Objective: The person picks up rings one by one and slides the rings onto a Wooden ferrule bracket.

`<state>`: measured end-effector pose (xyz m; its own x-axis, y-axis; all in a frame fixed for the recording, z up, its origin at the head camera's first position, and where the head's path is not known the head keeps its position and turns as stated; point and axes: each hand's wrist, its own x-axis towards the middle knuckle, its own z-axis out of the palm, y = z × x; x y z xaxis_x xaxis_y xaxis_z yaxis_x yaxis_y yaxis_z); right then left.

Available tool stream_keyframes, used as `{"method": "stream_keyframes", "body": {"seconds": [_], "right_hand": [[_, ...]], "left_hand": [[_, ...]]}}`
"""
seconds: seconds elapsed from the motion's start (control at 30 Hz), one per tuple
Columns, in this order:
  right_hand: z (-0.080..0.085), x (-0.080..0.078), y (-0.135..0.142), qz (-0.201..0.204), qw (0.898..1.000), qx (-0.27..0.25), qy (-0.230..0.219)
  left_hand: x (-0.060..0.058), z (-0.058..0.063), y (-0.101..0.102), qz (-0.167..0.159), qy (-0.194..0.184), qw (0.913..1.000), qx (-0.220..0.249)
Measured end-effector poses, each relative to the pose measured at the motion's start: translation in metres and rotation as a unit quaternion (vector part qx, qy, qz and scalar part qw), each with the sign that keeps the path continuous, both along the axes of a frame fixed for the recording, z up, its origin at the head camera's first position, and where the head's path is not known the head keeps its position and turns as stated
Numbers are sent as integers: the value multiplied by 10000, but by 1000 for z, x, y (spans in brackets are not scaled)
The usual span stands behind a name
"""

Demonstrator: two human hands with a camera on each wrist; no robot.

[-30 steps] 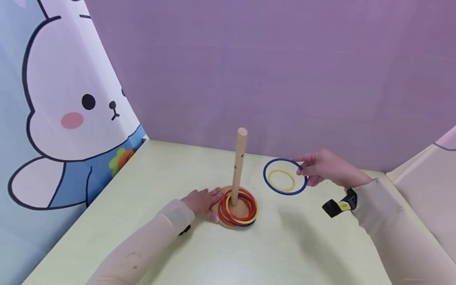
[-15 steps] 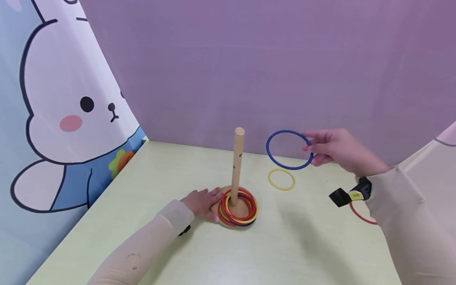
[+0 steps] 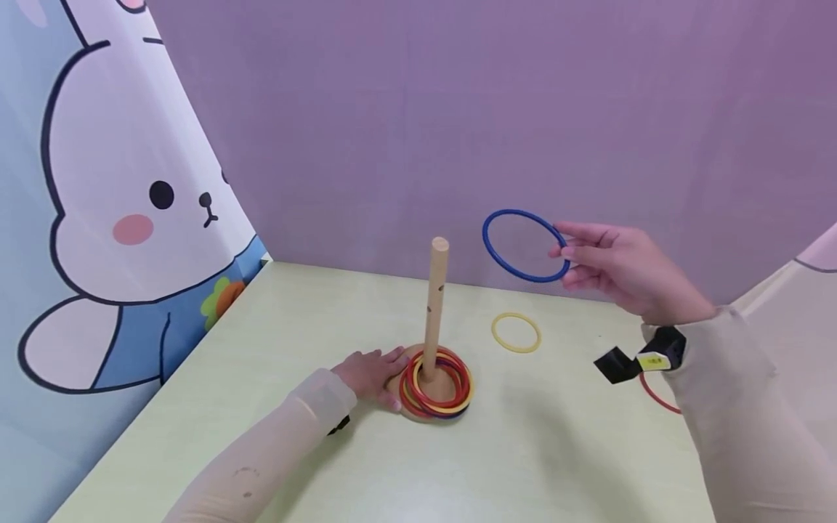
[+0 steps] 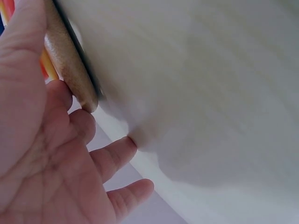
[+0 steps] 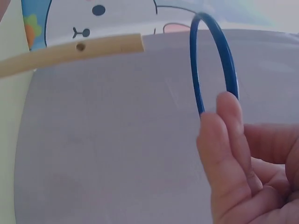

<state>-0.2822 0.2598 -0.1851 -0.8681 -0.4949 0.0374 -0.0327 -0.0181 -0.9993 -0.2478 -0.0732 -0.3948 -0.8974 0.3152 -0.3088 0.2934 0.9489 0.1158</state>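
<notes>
A blue ring (image 3: 516,273) is pinched at its right side between the thumb and fingers of my right hand (image 3: 628,269). It is tilted in the air, right of the wooden peg (image 3: 434,305) and around the height of its top. The peg stands upright on a round wooden base (image 3: 410,354). Several red, yellow and blue rings (image 3: 466,385) lie stacked around its foot. My left hand (image 3: 370,376) holds the base by its left edge. In the left wrist view, two curled fingertips (image 4: 83,122) meet the rim, while the other two fingers are spread beside it.
A small yellow ring (image 3: 516,350) lies on the pale table (image 3: 327,312) behind and right of the stand. Part of a red ring (image 3: 659,398) shows beside my right sleeve. A purple backdrop (image 3: 418,145) rises behind the table, with a cartoon rabbit curtain (image 3: 98,254) at left.
My right hand has raised the blue ring from close over the yellow ring to around peg-top height, tilting it differently. The red ring at right has come into view. The left hand stays put.
</notes>
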Motion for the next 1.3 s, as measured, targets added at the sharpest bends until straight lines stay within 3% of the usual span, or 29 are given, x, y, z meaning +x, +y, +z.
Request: {"method": "stream_keyframes", "body": {"seconds": [0.3,0.53,0.7,1.1,1.3], "right_hand": [[6,11,-26,-385,9943,-980,-157],[2,13,-46,-260,9910,-1290,-251],[-2,15,-59,-207,9921,-1214,-254],[-7,19,-87,-264,9992,-288,108],[-11,19,-97,-375,9991,-160,153]], "left_hand": [[-1,-1,0,22,-30,10000,69],[0,-4,-1,170,-129,9995,247],[0,-2,-1,211,-117,9994,237],[3,0,1,312,-240,9991,126],[4,-1,-1,309,-216,9992,114]]}}
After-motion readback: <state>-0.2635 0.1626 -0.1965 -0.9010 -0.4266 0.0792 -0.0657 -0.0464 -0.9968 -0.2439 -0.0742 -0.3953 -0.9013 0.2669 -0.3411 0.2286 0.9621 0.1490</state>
